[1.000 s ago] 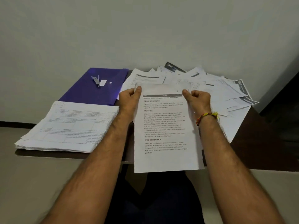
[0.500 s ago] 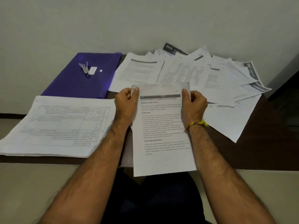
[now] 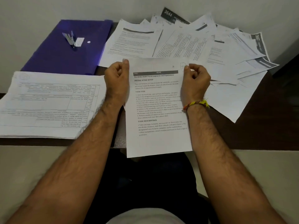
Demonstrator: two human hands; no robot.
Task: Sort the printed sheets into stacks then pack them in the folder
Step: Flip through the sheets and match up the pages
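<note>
I hold a printed sheet upright in front of me, its lower end hanging past the table's front edge. My left hand pinches its top left edge and my right hand pinches its top right edge. A neat stack of table-printed sheets lies on the table to the left. A loose spread of unsorted sheets covers the back and right of the table. The purple folder lies closed at the back left.
A small metal stapler and a white label rest on the folder. The dark brown table stands against a white wall; bare wood shows at its right front. My dark-clothed lap is below the table's edge.
The view has tilted downward and nearer to the table. Both hands keep holding the same sheet by its top corners, now a little lower and closer to the table.
</note>
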